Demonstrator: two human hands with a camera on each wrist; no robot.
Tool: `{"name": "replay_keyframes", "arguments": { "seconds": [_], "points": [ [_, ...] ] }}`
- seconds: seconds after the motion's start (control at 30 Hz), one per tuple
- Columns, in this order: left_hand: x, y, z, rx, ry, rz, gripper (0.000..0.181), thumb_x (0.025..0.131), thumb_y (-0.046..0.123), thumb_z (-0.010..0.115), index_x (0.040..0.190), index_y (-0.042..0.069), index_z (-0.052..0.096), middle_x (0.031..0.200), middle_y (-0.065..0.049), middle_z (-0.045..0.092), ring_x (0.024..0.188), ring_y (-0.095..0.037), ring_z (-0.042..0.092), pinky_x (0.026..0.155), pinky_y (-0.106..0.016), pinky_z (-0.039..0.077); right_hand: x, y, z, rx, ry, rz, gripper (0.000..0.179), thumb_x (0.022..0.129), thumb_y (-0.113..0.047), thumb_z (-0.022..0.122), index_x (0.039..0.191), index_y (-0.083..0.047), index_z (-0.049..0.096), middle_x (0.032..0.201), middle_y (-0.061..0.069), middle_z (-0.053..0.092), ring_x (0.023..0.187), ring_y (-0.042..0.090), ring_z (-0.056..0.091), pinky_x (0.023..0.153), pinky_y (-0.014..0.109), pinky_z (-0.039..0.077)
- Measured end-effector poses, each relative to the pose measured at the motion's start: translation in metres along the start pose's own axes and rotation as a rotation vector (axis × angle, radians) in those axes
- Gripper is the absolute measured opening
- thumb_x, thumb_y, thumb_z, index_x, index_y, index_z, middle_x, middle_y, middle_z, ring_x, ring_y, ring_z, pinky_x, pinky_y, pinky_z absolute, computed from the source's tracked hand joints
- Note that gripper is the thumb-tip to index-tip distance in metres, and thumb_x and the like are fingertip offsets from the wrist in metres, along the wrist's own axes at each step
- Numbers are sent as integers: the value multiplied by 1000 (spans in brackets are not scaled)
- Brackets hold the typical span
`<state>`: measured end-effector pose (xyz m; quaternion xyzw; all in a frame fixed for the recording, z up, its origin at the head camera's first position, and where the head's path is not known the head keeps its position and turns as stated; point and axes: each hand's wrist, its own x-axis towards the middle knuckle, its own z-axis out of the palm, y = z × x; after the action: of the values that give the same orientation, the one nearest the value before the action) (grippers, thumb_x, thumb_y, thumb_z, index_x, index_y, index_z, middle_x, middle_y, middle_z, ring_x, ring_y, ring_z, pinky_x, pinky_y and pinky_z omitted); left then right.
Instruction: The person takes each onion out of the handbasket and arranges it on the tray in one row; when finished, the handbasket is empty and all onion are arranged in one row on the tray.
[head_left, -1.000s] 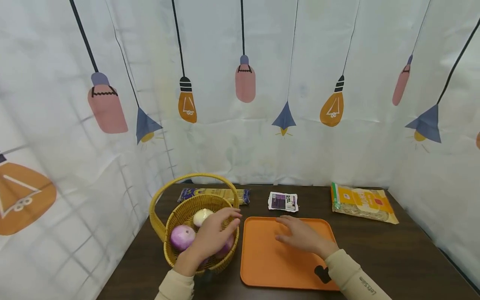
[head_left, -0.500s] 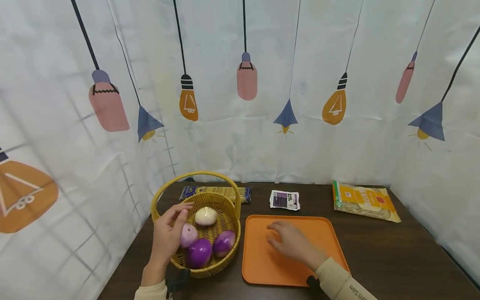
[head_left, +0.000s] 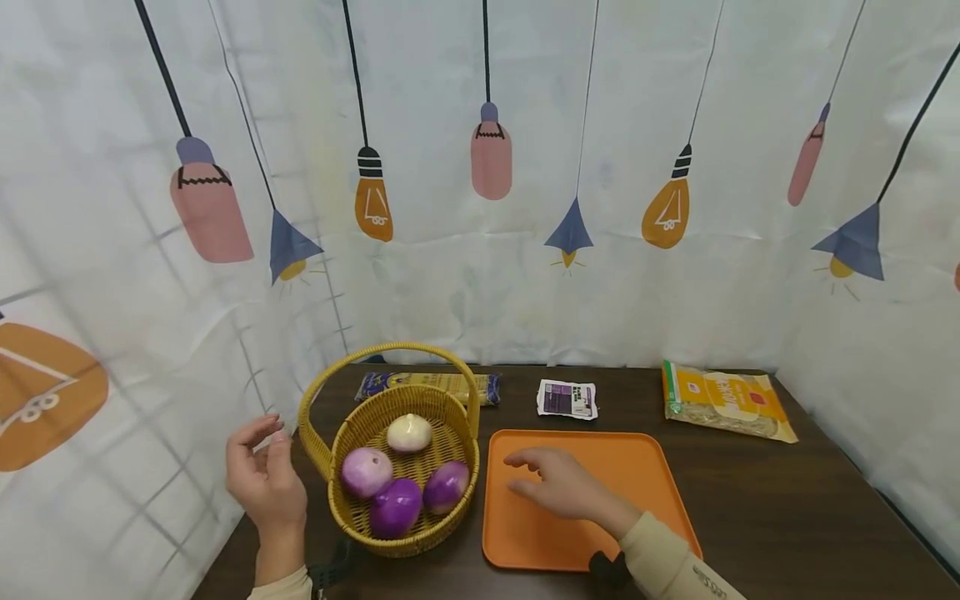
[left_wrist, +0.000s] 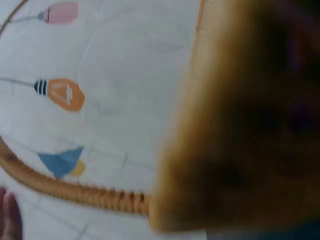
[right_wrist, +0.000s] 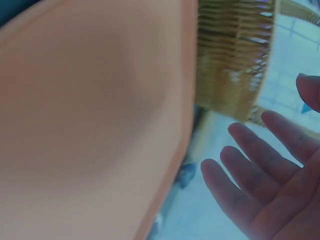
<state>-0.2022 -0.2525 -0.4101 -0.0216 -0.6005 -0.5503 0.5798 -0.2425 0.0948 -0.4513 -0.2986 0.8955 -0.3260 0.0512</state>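
Note:
A yellow woven basket (head_left: 405, 546) with a tall hoop handle stands left of centre in the head view. Inside it lie a white onion (head_left: 409, 433) and three purple onions (head_left: 396, 508), one of them paler. My left hand (head_left: 266, 483) is raised just left of the basket, its fingers loosely bent and holding nothing. Over the orange tray (head_left: 570, 542) my right hand (head_left: 562, 486) hovers with fingers relaxed, pointing toward the basket. The right wrist view shows this hand (right_wrist: 270, 185) with spread fingers and nothing in them. In the left wrist view the basket (left_wrist: 200, 190) looms blurred and close.
Behind the basket lies a blue and yellow packet (head_left: 442, 385). A small white and purple sachet (head_left: 567, 400) lies behind the tray, and a yellow-orange bag (head_left: 727, 402) at the back right of the dark table (head_left: 787, 508). A patterned curtain (head_left: 465, 283) encloses the table.
My left hand has moved left, from over the basket to beside it, uncovering the onions. My right hand has shifted a little left above the tray.

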Motion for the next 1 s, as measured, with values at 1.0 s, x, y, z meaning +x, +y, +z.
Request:
{"name": "replay_keyframes", "arguments": {
  "seconds": [1.0],
  "points": [
    [-32, -97, -22, 197, -566, -604, 12, 89, -5, 52, 100, -9, 53, 143, -16, 49, 133, -31, 42, 90, -6, 31, 49, -65, 46, 398, 125, -45, 36, 87, -14, 72, 121, -9, 64, 121, 6, 65, 103, 27, 65, 79, 24, 52]
  ]
}}
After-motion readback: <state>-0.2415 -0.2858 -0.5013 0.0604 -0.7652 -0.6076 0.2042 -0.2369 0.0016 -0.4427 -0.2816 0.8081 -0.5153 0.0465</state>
